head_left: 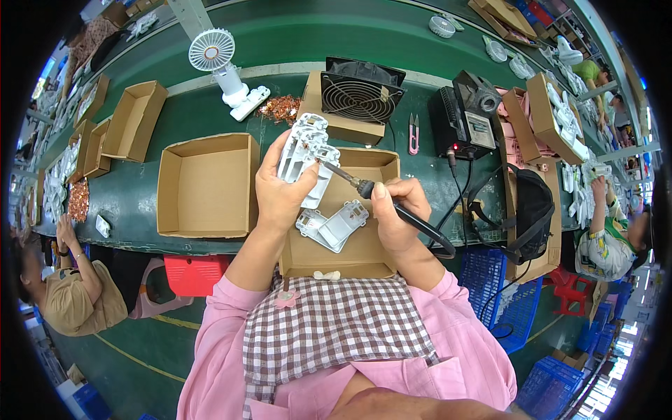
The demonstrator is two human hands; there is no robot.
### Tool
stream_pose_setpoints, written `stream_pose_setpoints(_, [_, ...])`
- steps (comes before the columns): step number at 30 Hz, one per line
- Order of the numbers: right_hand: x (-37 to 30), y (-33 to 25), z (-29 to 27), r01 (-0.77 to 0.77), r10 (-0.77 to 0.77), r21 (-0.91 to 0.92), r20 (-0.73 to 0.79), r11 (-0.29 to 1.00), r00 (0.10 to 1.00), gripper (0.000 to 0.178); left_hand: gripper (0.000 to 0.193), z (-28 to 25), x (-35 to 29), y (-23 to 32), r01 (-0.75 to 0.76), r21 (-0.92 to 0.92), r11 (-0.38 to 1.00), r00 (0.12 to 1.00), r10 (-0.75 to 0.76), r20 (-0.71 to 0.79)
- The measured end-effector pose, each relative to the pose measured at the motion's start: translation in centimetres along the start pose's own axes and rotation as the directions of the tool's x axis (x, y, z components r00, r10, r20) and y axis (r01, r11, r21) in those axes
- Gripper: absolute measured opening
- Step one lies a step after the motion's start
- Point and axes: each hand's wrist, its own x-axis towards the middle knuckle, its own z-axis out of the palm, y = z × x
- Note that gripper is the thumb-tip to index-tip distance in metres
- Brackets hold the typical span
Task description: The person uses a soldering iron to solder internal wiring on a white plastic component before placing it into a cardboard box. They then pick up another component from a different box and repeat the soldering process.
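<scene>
My left hand [276, 194] holds the white plastic part [311, 147] up over the far-left rim of the cardboard box [386, 166]. Its fingers pinch the part, thumb on the near face. My right hand [400, 218] comes in from the right, fingers closed around the soldering iron [406, 215], thumb on top, tip pointing left at the part.

The box's near wall sticks out past the worktop [420, 164] edge, right up to my apron [336, 332]. Left: a strip of worktop, then a second box [206, 187]. Far side: tight, black fan [360, 98] just behind the box. Right: more room, up to the black power unit [451, 133]; pink snips [414, 133] lie between. The iron's cable curves down by my right wrist.

Part is glossy, ribbed, cut with slots. White casings [343, 225] below: smooth, rounded, overlapping, inside the box. Boxes plain brown; fan grille ringed wire; copper-coloured scraps [281, 109] in a loose heap; apron checked cloth.

Left fingertips mostly hidden behind the part. Can't tell if the part is one piece or two stacked, or if the tip touches. Right palm hidden. Workers at both sides blurred, cut off by the dark rim.
</scene>
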Motion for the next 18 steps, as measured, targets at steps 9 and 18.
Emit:
stream_pose_setpoints(9, [0.08, -0.38, 0.03, -0.014, 0.014, 0.006, 0.005, 1.000, 1.000, 0.017, 0.055, 0.21, -0.13, 0.03, -0.010, 0.023, 1.000, 1.000, 0.010, 0.002])
stream_pose_setpoints(18, [-0.05, 0.16, -0.06, -0.036, 0.036, 0.000, -0.002, 0.999, 0.999, 0.016, 0.055, 0.10, -0.14, -0.05, -0.003, 0.004, 1.000, 1.000, 0.003, 0.003])
